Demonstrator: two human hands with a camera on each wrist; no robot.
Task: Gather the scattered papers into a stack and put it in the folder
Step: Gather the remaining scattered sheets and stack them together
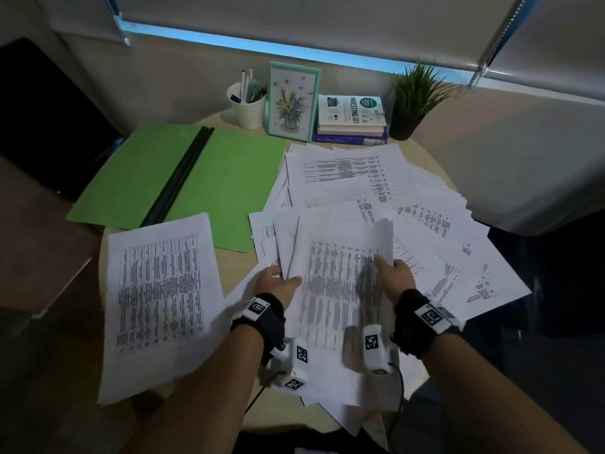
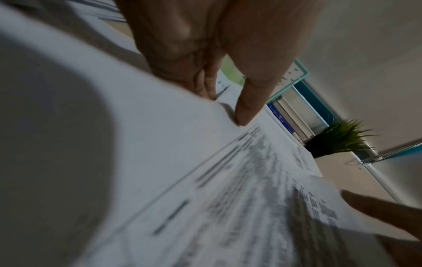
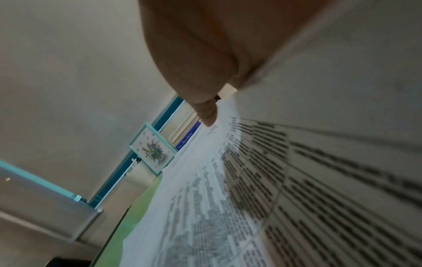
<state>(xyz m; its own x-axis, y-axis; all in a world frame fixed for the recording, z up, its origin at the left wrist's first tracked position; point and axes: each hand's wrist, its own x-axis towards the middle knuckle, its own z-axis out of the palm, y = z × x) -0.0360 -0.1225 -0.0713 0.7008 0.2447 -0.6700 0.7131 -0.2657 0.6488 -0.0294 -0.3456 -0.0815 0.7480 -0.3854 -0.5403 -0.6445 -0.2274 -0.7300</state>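
Observation:
An open green folder [image 1: 183, 178] lies flat at the back left of the round table [image 1: 234, 265]. Printed papers [image 1: 353, 172] lie fanned over the table's right half, and one loose sheet [image 1: 160, 296] sits at the front left. In the middle I hold a bundle of sheets [image 1: 334, 283] by both sides, its side edges curled upward. My left hand [image 1: 278, 278] pinches its left edge, thumb [image 2: 247, 110] on top. My right hand [image 1: 391, 270] grips the curled right edge, thumb [image 3: 205, 113] on the printed face. The fingers under the paper are hidden.
Along the back stand a white pen cup [image 1: 247, 108], a teal picture frame [image 1: 292, 101], a stack of books [image 1: 352, 119] and a potted plant [image 1: 412, 99]. Several sheets overhang the table's right and front edges. A dark chair back [image 1: 49, 119] stands at the left.

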